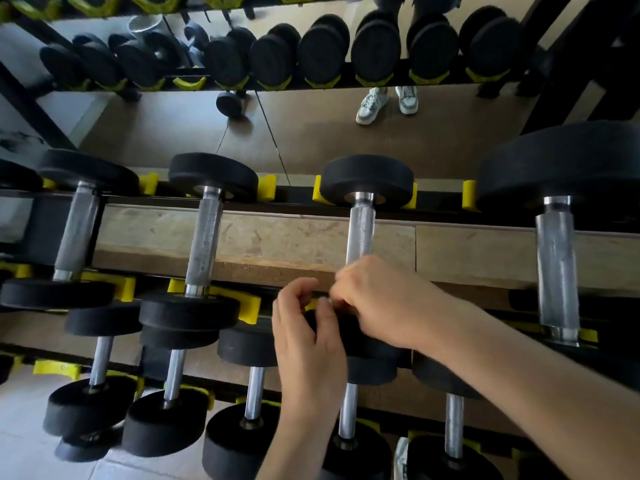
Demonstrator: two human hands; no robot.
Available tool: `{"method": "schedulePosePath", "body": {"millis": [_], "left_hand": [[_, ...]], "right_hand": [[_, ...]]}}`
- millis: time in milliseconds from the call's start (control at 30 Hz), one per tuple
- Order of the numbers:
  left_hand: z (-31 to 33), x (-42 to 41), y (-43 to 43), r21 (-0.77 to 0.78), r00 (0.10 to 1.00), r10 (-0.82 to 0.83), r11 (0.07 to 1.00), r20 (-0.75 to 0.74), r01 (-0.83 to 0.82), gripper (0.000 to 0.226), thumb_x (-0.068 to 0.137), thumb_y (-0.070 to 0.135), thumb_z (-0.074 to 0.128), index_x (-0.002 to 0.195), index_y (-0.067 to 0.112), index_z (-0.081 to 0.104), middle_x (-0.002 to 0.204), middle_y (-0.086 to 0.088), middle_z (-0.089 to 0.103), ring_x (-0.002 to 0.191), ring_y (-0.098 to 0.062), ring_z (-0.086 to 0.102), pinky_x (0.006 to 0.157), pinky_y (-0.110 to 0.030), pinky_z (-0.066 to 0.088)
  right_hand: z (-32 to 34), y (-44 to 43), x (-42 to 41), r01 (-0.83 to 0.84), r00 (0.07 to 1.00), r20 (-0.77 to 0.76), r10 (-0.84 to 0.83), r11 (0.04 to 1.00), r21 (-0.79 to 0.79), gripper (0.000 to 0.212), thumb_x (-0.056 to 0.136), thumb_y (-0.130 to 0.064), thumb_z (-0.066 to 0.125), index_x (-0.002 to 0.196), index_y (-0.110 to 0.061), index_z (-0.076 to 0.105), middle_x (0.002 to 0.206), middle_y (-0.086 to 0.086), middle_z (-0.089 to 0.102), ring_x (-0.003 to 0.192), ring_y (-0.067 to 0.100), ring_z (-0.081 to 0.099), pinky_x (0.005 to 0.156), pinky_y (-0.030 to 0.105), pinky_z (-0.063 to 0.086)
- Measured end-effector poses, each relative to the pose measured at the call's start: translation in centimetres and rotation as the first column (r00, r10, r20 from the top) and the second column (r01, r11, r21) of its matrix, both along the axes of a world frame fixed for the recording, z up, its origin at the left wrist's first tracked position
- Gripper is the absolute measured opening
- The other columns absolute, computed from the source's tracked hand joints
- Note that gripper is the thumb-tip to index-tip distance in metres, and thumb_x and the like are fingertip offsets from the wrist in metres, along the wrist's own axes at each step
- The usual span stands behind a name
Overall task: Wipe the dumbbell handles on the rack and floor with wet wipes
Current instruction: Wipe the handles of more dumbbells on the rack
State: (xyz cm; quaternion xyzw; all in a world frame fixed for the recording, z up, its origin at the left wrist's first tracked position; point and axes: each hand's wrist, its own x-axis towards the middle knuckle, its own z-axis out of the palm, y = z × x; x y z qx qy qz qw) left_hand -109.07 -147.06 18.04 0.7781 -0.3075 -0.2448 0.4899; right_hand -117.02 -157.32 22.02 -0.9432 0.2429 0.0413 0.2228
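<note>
Black dumbbells with knurled steel handles lie across the rack's upper shelf; one handle (362,233) runs straight up from my hands, with others to its left (206,237) and right (557,265). Smaller dumbbells with smooth handles (255,393) fill the lower shelf. My left hand (308,344) and my right hand (377,299) meet over the near black head (349,332) of the middle dumbbell. Their fingertips pinch a small pale piece, apparently the wet wipe (329,300), which is mostly hidden and blurred.
Yellow cradles (249,306) hold the dumbbell heads on the black rack rails. A mirror behind the rack reflects more dumbbells and a pair of pale shoes (372,103). My shoe (401,455) shows under the lower shelf on the tiled floor.
</note>
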Motion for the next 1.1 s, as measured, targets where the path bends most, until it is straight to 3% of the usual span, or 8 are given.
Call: {"method": "schedulePosePath", "body": {"millis": [133,233,433,533,667,767,900,1100], "left_hand": [[0.4,-0.3,0.7,-0.003,1.0,-0.028,1.0,0.01,0.028,0.027,0.095,0.022,0.049,0.104,0.047,0.046,0.103,0.023,0.05,0.103,-0.007,0.052,0.091,-0.039,0.049],[0.4,-0.1,0.8,0.011,0.999,-0.043,0.999,0.004,0.042,0.029,0.097,0.017,0.051,0.104,0.045,0.045,0.104,0.016,0.052,0.101,-0.005,0.052,0.091,-0.036,0.048],[0.6,-0.1,1.1,-0.002,0.999,-0.014,1.0,-0.032,0.014,0.013,0.089,0.033,0.052,0.098,0.042,0.048,0.099,0.013,0.057,0.097,-0.007,0.057,0.085,-0.04,0.052],[0.4,0.2,1.1,0.021,0.998,-0.051,0.998,-0.033,0.052,0.018,0.091,0.026,0.057,0.099,0.04,0.049,0.099,0.013,0.057,0.097,-0.006,0.056,0.086,-0.035,0.051],[0.1,0.9,1.0,0.027,0.984,-0.142,0.99,0.109,0.14,0.021,0.091,0.019,0.058,0.09,0.038,0.052,0.098,0.023,0.052,0.098,-0.002,0.052,0.078,-0.019,0.04],[-0.2,1.3,0.9,-0.004,0.973,-0.16,0.987,0.166,0.163,0.008,0.086,0.037,0.054,0.089,0.043,0.05,0.099,0.024,0.052,0.097,-0.004,0.053,0.077,-0.019,0.042],[-0.7,1.8,0.9,-0.015,0.963,-0.198,0.979,0.182,0.204,0.012,0.08,0.047,0.045,0.091,0.046,0.049,0.1,0.026,0.052,0.096,-0.003,0.053,0.078,-0.02,0.044],[-0.3,2.4,0.2,-0.005,0.959,-0.239,0.97,0.152,0.242,0.011,0.075,0.04,0.049,0.084,0.045,0.05,0.093,0.024,0.053,0.089,0.001,0.053,0.076,-0.012,0.039]], "right_hand": [[0.4,-2.0,0.1,-0.06,0.998,0.025,0.062,0.995,-0.084,0.012,0.089,-0.011,0.063,0.097,-0.019,0.067,0.1,0.0,0.062,0.098,0.018,0.061,0.089,0.034,0.052],[0.0,-2.6,1.6,-0.093,0.99,0.084,0.116,0.966,-0.243,0.012,0.093,-0.012,0.057,0.096,-0.014,0.068,0.096,0.002,0.063,0.093,0.019,0.056,0.084,0.039,0.053],[0.6,-1.9,2.7,-0.436,0.889,-0.246,0.386,0.878,-0.199,0.018,0.092,-0.011,0.055,0.108,-0.013,0.063,0.111,0.004,0.065,0.104,0.019,0.055,0.089,0.035,0.05],[0.2,-3.8,3.3,-0.534,0.845,-0.265,0.465,0.763,-0.363,0.014,0.092,-0.006,0.054,0.101,-0.012,0.063,0.105,0.005,0.066,0.093,0.02,0.055,0.081,0.035,0.051],[-1.0,-6.9,2.8,-0.281,0.956,-0.065,0.287,0.828,-0.484,0.015,0.09,-0.007,0.056,0.089,-0.015,0.069,0.09,0.001,0.067,0.081,0.017,0.054,0.068,0.03,0.051],[-1.9,-6.9,2.1,-0.091,0.971,0.157,0.182,0.881,-0.463,0.031,0.088,-0.008,0.043,0.097,-0.011,0.071,0.089,0.002,0.068,0.082,0.02,0.058,0.067,0.032,0.054],[-3.1,-6.3,1.1,0.144,0.935,0.353,0.047,0.857,-0.495,0.037,0.087,-0.008,0.038,0.107,-0.006,0.068,0.09,0.006,0.068,0.084,0.023,0.058,0.072,0.036,0.054],[-4.0,-4.9,1.0,0.528,0.772,0.58,-0.261,0.77,-0.357,0.034,0.076,0.005,0.07,0.107,-0.01,0.068,0.086,0.006,0.068,0.077,0.023,0.063,0.064,0.032,0.054]]}}
